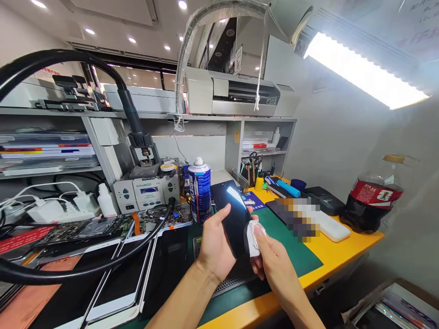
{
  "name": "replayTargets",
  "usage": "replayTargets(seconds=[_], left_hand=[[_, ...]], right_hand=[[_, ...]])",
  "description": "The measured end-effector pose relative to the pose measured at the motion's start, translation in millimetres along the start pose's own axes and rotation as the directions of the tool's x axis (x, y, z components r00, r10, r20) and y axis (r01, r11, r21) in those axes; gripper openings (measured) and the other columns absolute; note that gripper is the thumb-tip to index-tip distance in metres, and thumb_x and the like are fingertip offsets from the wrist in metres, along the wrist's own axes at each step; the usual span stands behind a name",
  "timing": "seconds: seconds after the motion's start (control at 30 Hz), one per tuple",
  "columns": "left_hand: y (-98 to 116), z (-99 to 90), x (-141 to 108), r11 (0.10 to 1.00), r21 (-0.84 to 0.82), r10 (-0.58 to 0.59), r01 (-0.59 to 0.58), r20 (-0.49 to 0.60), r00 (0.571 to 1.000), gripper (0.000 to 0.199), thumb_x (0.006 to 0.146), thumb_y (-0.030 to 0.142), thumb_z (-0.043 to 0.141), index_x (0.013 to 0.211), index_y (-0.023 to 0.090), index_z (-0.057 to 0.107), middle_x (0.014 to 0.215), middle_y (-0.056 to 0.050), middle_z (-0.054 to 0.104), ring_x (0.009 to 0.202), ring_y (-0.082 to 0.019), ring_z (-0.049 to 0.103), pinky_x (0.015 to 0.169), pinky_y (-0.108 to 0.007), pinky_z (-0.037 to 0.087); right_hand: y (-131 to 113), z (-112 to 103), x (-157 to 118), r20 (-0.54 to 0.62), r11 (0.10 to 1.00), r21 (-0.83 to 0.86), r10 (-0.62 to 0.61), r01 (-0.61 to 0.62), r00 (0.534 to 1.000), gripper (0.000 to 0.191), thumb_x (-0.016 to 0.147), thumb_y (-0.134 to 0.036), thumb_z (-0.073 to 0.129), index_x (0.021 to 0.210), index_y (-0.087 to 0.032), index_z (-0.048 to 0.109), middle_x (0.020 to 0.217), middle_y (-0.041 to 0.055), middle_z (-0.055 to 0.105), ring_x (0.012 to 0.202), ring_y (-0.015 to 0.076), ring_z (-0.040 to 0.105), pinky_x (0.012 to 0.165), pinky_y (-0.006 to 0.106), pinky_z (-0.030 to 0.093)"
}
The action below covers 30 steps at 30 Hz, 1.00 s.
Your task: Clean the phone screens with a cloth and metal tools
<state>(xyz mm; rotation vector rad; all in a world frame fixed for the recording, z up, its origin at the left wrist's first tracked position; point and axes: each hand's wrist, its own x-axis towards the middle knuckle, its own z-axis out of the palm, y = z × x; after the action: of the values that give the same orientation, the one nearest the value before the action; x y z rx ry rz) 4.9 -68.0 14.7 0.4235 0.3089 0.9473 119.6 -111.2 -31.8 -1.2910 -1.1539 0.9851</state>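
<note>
A dark smartphone (233, 224) is held up over the bench, its glossy screen reflecting the lamp as a bright patch of dots. My left hand (216, 244) is wrapped around the phone's left side, thumb along the edge. In my right hand (270, 253) a folded white tissue (254, 235) is pinched against the phone's lower right edge. Below the phone lies a dark perforated plate (228, 284) on a green mat (308, 262). Just behind my left hand stands a blue spray can (200, 192) with a white nozzle.
Left are a grey hot-air station (147, 192), a black hose (103, 274) and several screens and circuit boards. To the right sit a white power bank (331, 226), a black case (324, 199) and a cola bottle (372, 201). A bright lamp (363, 68) hangs overhead.
</note>
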Motion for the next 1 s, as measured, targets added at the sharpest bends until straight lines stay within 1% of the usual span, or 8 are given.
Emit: replayTargets(seconds=[0.1, 0.2, 0.37, 0.5, 0.6, 0.77, 0.87, 1.0], left_hand=[[0, -0.4, 2, 1.000, -0.019, -0.019, 0.018, -0.039, 0.999, 0.037, 0.090, 0.039, 0.050, 0.100, 0.009, 0.068, 0.084, -0.013, 0.073, 0.078, -0.027, 0.070, 0.080, -0.041, 0.053], [-3, -1.9, 5, 0.997, -0.039, -0.069, 0.067, -0.064, 0.996, 0.039, 0.089, 0.042, 0.050, 0.100, 0.009, 0.068, 0.083, -0.013, 0.073, 0.076, -0.027, 0.070, 0.076, -0.043, 0.054], [-5, -2.3, 4, 0.989, -0.063, -0.138, 0.133, -0.082, 0.987, 0.040, 0.088, 0.046, 0.053, 0.100, 0.010, 0.067, 0.079, -0.012, 0.072, 0.073, -0.027, 0.070, 0.072, -0.043, 0.055], [-5, -1.8, 3, 0.987, -0.079, -0.144, 0.138, -0.080, 0.986, 0.039, 0.088, 0.045, 0.053, 0.100, 0.011, 0.067, 0.079, -0.012, 0.072, 0.071, -0.026, 0.070, 0.072, -0.042, 0.055], [-5, -3.9, 4, 0.987, -0.084, -0.144, 0.138, -0.067, 0.987, 0.039, 0.087, 0.046, 0.055, 0.098, 0.012, 0.068, 0.080, -0.012, 0.072, 0.072, -0.026, 0.070, 0.074, -0.042, 0.055], [-5, -10.3, 7, 0.985, -0.080, -0.154, 0.150, -0.042, 0.987, 0.041, 0.086, 0.048, 0.057, 0.098, 0.010, 0.068, 0.082, -0.012, 0.072, 0.073, -0.027, 0.070, 0.074, -0.042, 0.055], [-5, -10.1, 7, 0.985, -0.086, -0.153, 0.147, -0.064, 0.986, 0.042, 0.087, 0.048, 0.055, 0.099, 0.010, 0.068, 0.082, -0.013, 0.072, 0.073, -0.027, 0.070, 0.073, -0.042, 0.055], [-4, -6.5, 7, 0.985, -0.099, -0.150, 0.140, -0.102, 0.983, 0.041, 0.088, 0.048, 0.052, 0.100, 0.011, 0.066, 0.081, -0.012, 0.071, 0.073, -0.027, 0.070, 0.071, -0.043, 0.055]], right_hand=[[2, -2, 0, -0.081, 0.999, -0.034, -0.021, 0.018, 0.997, 0.052, 0.085, -0.065, 0.052, 0.057, -0.023, 0.040, 0.044, -0.0053, 0.043, 0.040, 0.0116, 0.038, 0.040, 0.024, 0.029], [8, 5, -5, -0.185, 0.996, -0.066, -0.065, 0.054, 0.981, 0.039, 0.077, -0.057, 0.068, 0.076, -0.023, 0.049, 0.058, -0.0046, 0.052, 0.049, 0.0140, 0.045, 0.047, 0.025, 0.037], [16, 16, -20, -0.270, 0.952, -0.298, -0.154, 0.069, 0.951, 0.055, 0.074, -0.051, 0.073, 0.113, -0.022, 0.048, 0.080, 0.0017, 0.061, 0.061, 0.0197, 0.054, 0.051, 0.029, 0.043], [16, 9, -21, -0.226, 0.962, -0.242, -0.182, 0.126, 0.957, 0.043, 0.080, -0.052, 0.067, 0.108, -0.022, 0.053, 0.090, 0.0053, 0.064, 0.066, 0.0200, 0.056, 0.053, 0.028, 0.045], [12, -2, -16, -0.216, 0.973, -0.181, -0.183, 0.145, 0.959, 0.033, 0.084, -0.054, 0.062, 0.090, -0.022, 0.060, 0.073, 0.0008, 0.061, 0.060, 0.0180, 0.052, 0.052, 0.027, 0.043], [8, -18, -10, -0.139, 0.968, -0.198, -0.182, 0.153, 0.973, 0.044, 0.092, -0.054, 0.051, 0.062, -0.022, 0.051, 0.052, -0.0033, 0.047, 0.051, 0.0149, 0.045, 0.050, 0.026, 0.037], [12, -18, -10, -0.105, 0.969, -0.195, -0.175, 0.152, 0.979, 0.040, 0.093, -0.053, 0.049, 0.071, -0.021, 0.057, 0.059, -0.0007, 0.056, 0.053, 0.0153, 0.049, 0.050, 0.026, 0.039], [17, -8, -16, -0.110, 0.935, -0.291, -0.241, 0.201, 0.964, 0.034, 0.082, -0.047, 0.067, 0.101, -0.021, 0.061, 0.076, 0.0017, 0.064, 0.061, 0.0183, 0.056, 0.051, 0.027, 0.043]])
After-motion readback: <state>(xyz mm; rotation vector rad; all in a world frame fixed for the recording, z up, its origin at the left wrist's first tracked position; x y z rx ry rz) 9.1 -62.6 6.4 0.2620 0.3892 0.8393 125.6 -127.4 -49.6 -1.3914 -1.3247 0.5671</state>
